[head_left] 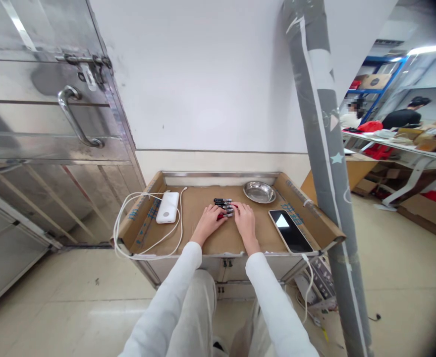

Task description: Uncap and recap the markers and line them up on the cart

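Pens (223, 201) lie side by side at my curled left hand (209, 220) and right hand (245, 220); I cannot tell whether either pinches.

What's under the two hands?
Pens lie between and partly under the left hand and right hand, on cardboard: black ones, with some red showing. The hands hide parts of them, so their number is unclear.

Left hand (209, 221) and right hand (245, 218) hide parts of the pens (223, 203), grip unreadable; pen markings, too small to tell; steel door (21, 126), sliced by the left edge; sleeves (169, 300), cut off below!
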Motion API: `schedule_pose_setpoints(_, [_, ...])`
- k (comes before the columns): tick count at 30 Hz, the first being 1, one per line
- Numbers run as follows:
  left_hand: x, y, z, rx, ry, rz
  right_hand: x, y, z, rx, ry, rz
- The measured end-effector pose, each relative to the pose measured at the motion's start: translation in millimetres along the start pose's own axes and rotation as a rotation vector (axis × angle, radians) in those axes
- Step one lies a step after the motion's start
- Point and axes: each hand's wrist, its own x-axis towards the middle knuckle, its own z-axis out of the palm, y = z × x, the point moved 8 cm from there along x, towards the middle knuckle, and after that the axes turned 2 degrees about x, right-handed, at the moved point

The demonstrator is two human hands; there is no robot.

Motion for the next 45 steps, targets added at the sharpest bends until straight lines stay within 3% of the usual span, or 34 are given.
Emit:
schedule_pose_setpoints(4, [0.1,2.7,0.7,0.021,-0.040,0.010,-0.7,7.8,-1.5,0.000,0.017,0.064])
schedule_pose_setpoints(8, [0.7,1.6,-3.3,0.000,0.024,0.019,-0.9,10.7,-0.3,-0.005,0.001,0.089])
schedule_pose_setpoints(16, [0.0,-9.6,-11.9,0.067,0.186,-0.043,-1.4,-4.4,7.0,-0.037,-0.046,-0.047])
schedule_pose_setpoints(25, [-0.4,-4.8,-16.3,0.106,0.188,-0.031,-2.6,-11.5,0.4,-0.028,0.024,-0.109])
schedule_pose_setpoints(31, [-0.7,-5.4,-17.2,0.119,0.201,-0.036,-4.2,-32.4,5.3,0.121,-0.149,-0.211])
schedule_pose_setpoints(34, [-2.3,-12.3,-20.2,0.150,0.250,-0.098,-5.3,-38.3,6.0,0.210,-0.191,-0.238])
schedule_pose_setpoints(38, [-7.3,-28.4,-24.3,0.311,0.294,-0.292,-5.9,-28.3,7.2,0.165,-0.150,-0.190])
schedule_pose_setpoints(41, [-10.6,-37.6,-23.3,0.399,0.278,-0.406,-8.0,-19.7,11.4,0.071,-0.166,-0.142])
schedule_pose_setpoints(45, [-10.9,-42.6,-18.3,0.428,0.241,-0.452,-10.6,-17.4,14.1,0.006,-0.191,-0.122])
